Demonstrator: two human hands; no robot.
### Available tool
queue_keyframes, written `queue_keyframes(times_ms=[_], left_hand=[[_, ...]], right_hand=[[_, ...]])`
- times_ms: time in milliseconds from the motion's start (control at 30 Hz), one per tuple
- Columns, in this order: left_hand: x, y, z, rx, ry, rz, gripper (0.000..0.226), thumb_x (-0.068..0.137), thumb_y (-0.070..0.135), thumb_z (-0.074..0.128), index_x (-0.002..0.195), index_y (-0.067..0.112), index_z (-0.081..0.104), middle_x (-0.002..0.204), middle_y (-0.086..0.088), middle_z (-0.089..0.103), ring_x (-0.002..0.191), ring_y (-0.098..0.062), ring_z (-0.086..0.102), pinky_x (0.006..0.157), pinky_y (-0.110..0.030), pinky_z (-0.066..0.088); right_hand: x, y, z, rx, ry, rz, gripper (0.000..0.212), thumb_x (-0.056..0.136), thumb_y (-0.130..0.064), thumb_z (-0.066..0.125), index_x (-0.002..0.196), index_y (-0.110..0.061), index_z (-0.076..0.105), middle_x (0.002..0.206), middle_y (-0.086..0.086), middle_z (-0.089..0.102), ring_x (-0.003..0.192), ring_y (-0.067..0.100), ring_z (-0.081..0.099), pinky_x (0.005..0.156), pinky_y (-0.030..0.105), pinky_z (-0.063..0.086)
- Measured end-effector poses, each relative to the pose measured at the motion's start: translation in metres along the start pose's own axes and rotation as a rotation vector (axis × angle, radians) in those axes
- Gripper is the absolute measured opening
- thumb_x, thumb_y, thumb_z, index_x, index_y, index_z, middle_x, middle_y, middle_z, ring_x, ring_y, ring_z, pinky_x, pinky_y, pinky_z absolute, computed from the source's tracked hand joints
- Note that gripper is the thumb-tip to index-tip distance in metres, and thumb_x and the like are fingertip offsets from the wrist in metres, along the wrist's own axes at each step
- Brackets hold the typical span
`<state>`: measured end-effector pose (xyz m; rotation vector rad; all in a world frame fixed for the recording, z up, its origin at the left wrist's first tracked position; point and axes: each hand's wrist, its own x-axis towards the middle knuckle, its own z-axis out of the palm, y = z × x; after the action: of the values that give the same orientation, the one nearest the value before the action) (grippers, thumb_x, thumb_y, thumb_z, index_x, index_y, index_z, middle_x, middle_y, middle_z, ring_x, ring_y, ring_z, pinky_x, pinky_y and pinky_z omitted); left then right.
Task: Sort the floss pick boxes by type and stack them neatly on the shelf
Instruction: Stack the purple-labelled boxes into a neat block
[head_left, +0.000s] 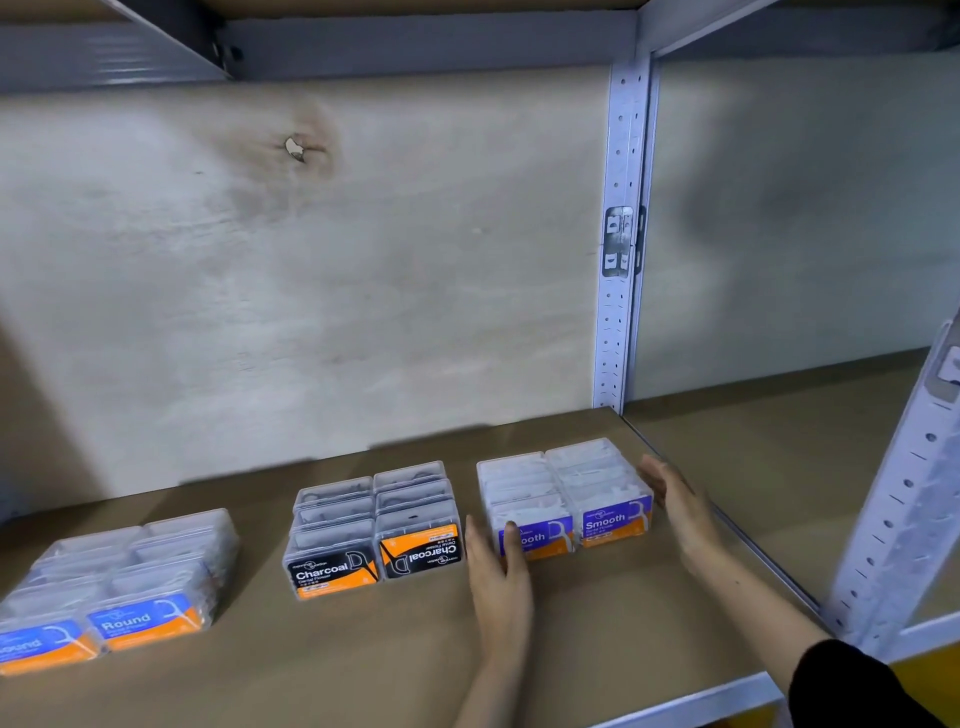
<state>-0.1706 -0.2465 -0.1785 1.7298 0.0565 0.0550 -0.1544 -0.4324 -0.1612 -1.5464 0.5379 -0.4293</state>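
The sorting is looking nearly finished: three groups are sitting apart on the shelf board (363, 660), the Round boxes (124, 577) at eight o'clock in the view, the Charcoal boxes (374, 525) at six, and the Smooth boxes (566, 493) at five. The left hand (496, 571) and right hand (680, 512) are flanking the Smooth group, both with fingers straight and flat against its sides, the left thumb lying on a front label, gripping nothing. They seem to be squaring it up. One front Charcoal box is facing upside down, so some tidying is probably remaining.
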Motion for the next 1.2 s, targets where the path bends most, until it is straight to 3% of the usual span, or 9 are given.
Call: queue_keyframes(times_ms=[67, 200, 367, 433, 567, 667, 767, 1000, 1200], left_hand=[[0.005, 0.003, 0.002, -0.046, 0.019, -0.034, 0.062, 0.096, 0.030, 0.045, 0.148, 0.009, 0.019, 0.156, -0.005, 0.026, 0.143, -0.018, 0.028, 0.115, -0.029, 0.026], [0.013, 0.013, 0.008, -0.119, 0.045, -0.070, 0.063, 0.094, 0.029, 0.050, 0.147, 0.009, 0.023, 0.151, -0.007, 0.036, 0.137, -0.019, 0.039, 0.104, -0.026, 0.037], [0.019, 0.023, 0.014, -0.178, 0.111, -0.096, 0.058, 0.096, 0.028, 0.047, 0.146, 0.011, 0.026, 0.151, -0.009, 0.037, 0.136, -0.024, 0.040, 0.103, -0.030, 0.039], [0.022, 0.023, 0.015, -0.189, 0.138, -0.085, 0.055, 0.097, 0.028, 0.045, 0.146, 0.011, 0.027, 0.151, -0.009, 0.036, 0.137, -0.024, 0.039, 0.105, -0.031, 0.038], [0.029, 0.021, 0.020, -0.222, 0.171, -0.069, 0.051, 0.098, 0.024, 0.043, 0.145, 0.012, 0.030, 0.151, -0.008, 0.036, 0.138, -0.022, 0.037, 0.098, -0.022, 0.034], [0.035, 0.016, 0.023, -0.255, 0.184, -0.079, 0.047, 0.098, 0.021, 0.043, 0.143, 0.012, 0.035, 0.147, -0.010, 0.043, 0.133, -0.024, 0.043, 0.096, -0.025, 0.037], [0.040, 0.011, 0.027, -0.289, 0.197, -0.085, 0.043, 0.098, 0.019, 0.043, 0.140, 0.012, 0.039, 0.141, -0.013, 0.050, 0.127, -0.025, 0.049, 0.092, -0.028, 0.041], [0.052, 0.011, 0.032, -0.324, 0.219, -0.087, 0.042, 0.098, 0.015, 0.042, 0.140, 0.011, 0.042, 0.138, -0.012, 0.052, 0.124, -0.024, 0.051, 0.093, -0.027, 0.040], [0.061, 0.010, 0.035, -0.339, 0.203, -0.081, 0.042, 0.098, 0.015, 0.042, 0.140, 0.011, 0.041, 0.137, -0.013, 0.053, 0.107, -0.012, 0.049, 0.091, -0.026, 0.041]], right_hand=[[0.001, 0.002, 0.003, 0.005, -0.040, 0.032, 0.042, 0.098, -0.030, 0.033, 0.132, -0.010, 0.047, 0.133, 0.013, 0.055, 0.099, 0.020, 0.056, 0.083, 0.033, 0.043], [0.003, 0.002, 0.008, 0.019, -0.072, 0.062, 0.042, 0.099, -0.033, 0.029, 0.135, -0.015, 0.042, 0.131, 0.015, 0.056, 0.103, 0.029, 0.061, 0.080, 0.036, 0.049], [0.010, 0.004, 0.010, 0.050, -0.131, 0.072, 0.041, 0.100, -0.030, 0.028, 0.135, -0.014, 0.042, 0.128, 0.016, 0.058, 0.074, 0.011, 0.060, 0.056, 0.022, 0.053], [0.013, 0.005, 0.008, 0.050, -0.152, 0.065, 0.042, 0.100, -0.030, 0.027, 0.137, -0.015, 0.039, 0.130, 0.015, 0.056, 0.078, 0.012, 0.061, 0.054, 0.019, 0.054], [0.019, 0.003, 0.007, 0.053, -0.188, 0.051, 0.043, 0.100, -0.031, 0.025, 0.139, -0.017, 0.036, 0.137, 0.012, 0.050, 0.103, 0.025, 0.059, 0.068, 0.026, 0.050], [0.018, 0.002, 0.010, 0.080, -0.205, 0.063, 0.030, 0.100, -0.029, 0.028, 0.114, -0.020, 0.053, 0.112, 0.010, 0.060, 0.078, 0.014, 0.062, 0.051, 0.019, 0.055], [0.017, 0.002, 0.013, 0.121, -0.190, 0.092, 0.025, 0.099, -0.028, 0.030, 0.097, -0.020, 0.054, 0.099, 0.009, 0.060, 0.070, 0.012, 0.060, 0.041, 0.013, 0.052], [0.025, 0.006, 0.018, 0.128, -0.148, 0.086, 0.035, 0.100, -0.024, 0.031, 0.119, -0.003, 0.052, 0.100, 0.011, 0.058, 0.069, 0.012, 0.058, 0.040, 0.010, 0.050], [0.033, 0.001, 0.022, 0.173, -0.130, 0.123, 0.036, 0.099, -0.025, 0.032, 0.118, -0.004, 0.054, 0.102, 0.014, 0.060, 0.067, 0.014, 0.059, 0.038, 0.011, 0.050]])
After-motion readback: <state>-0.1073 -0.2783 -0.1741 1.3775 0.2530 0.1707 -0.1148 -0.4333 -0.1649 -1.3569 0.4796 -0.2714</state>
